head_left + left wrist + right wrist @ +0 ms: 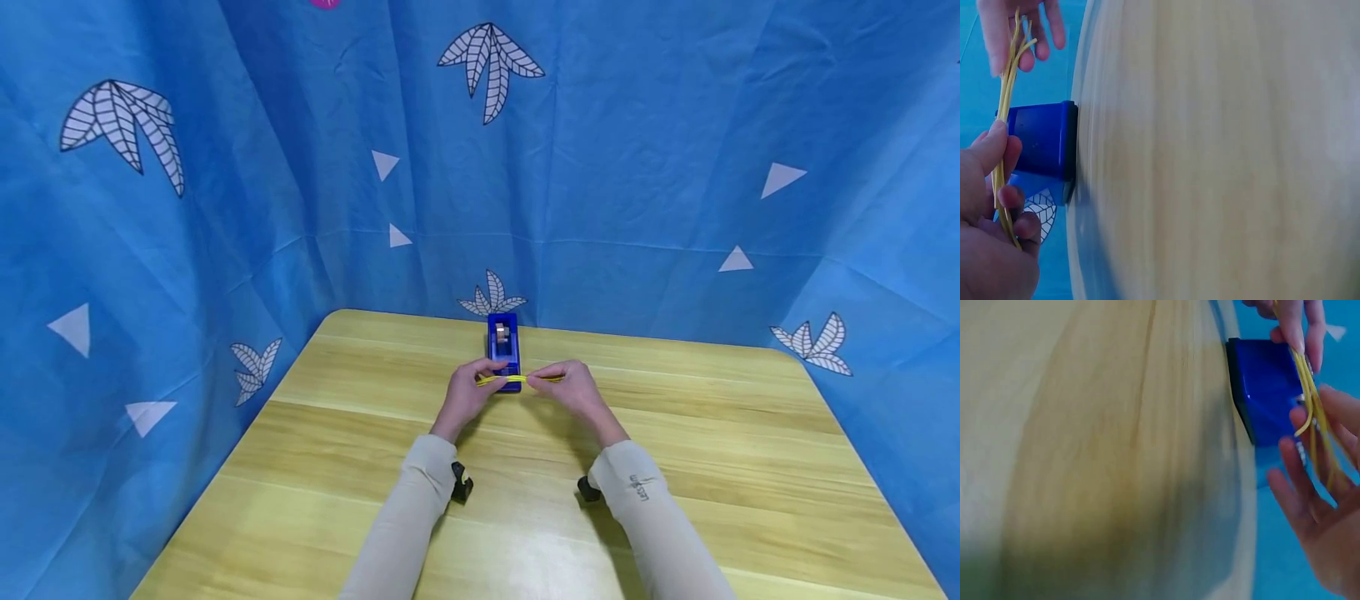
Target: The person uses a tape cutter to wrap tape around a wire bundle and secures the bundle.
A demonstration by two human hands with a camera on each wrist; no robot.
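A bundle of thin yellow strands (516,378) is stretched sideways between my hands, above the front end of a blue tape dispenser (512,387). With thumb and curled fingers, my left hand (467,397) grips the bundle; its near part shows in the left wrist view (999,178). The other end runs between thumb and fingers of my right hand (573,387). In the right wrist view that hand (1329,531) pinches loosely, its lower fingers spread. Loose strand tips fan out there. Small silvery spots show behind the strands; what they are I cannot tell.
The dispenser holds a roll of tape (502,333) and stands near the back edge of the wooden table (675,417). Behind and beside the table hangs a blue patterned curtain (637,167). Dark wrist cameras (461,483) sit beneath both sleeves.
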